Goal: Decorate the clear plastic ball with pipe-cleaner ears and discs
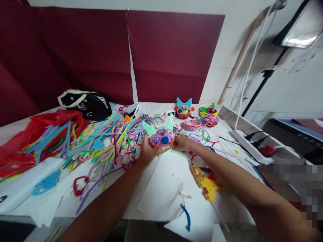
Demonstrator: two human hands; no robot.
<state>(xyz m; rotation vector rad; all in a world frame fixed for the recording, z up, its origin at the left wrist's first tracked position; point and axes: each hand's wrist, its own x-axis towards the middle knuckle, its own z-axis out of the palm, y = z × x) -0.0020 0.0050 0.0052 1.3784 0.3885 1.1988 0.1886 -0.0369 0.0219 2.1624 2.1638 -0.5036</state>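
A pipe-cleaner animal head (161,138) with mint-green pointed ears, pink-ringed lilac eyes and a dark blue nose is held up over the middle of the table. Gripping it from the lower left is my left hand (148,150), its fingers partly hidden by the head. Close at its right side is my right hand (182,143), fingers bent and closed; what they pinch, if anything, does not show. White paper sheets (161,185) lie below both hands. A yellow glue gun (207,184) rests on the paper beneath my right forearm.
Loose colourful pipe cleaners (108,137) spread across the left, some in a red plastic bag (15,148). Finished heads, one with blue ears (184,109) and one yellow-green (209,112), stand at the back. A black bag (88,106) sits back left; a power strip (252,148) lies right.
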